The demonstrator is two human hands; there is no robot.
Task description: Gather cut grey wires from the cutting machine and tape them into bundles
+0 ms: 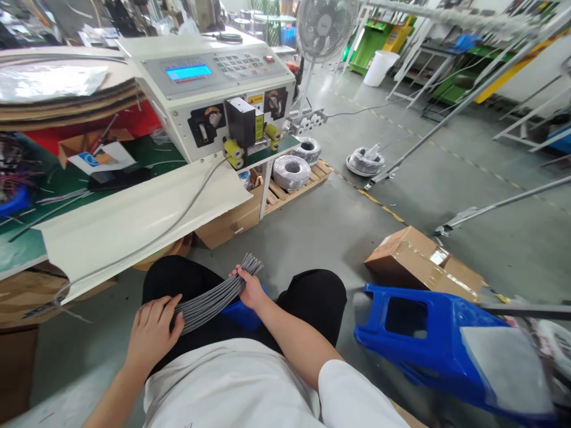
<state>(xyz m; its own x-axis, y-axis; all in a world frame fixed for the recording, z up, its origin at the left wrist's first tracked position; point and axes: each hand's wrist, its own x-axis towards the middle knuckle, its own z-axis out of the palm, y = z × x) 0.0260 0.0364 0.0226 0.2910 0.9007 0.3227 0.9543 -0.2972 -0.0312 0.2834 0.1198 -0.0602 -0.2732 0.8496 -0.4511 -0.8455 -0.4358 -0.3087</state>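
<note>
A bundle of cut grey cables (209, 304) lies slantwise across my lap, its right end fanned slightly upward. My right hand (250, 288) is wrapped round the bundle near that end. At the other end, my left hand (156, 324) rests over the cables, fingers curled round them. In front stands a white wire-processing machine (200, 83) with a lit blue display. One grey cable (191, 205) runs out of it and over a cream-coloured sheet (147, 217) on the bench's front edge.
Cable coils (292, 172) sit on a wooden pallet (307, 185) beyond the bench. To the right are a cardboard box (414, 261) and a blue plastic stool (439, 315). A standing fan (325, 27) is behind the machine. Metal poles (450, 113) slant across the right side.
</note>
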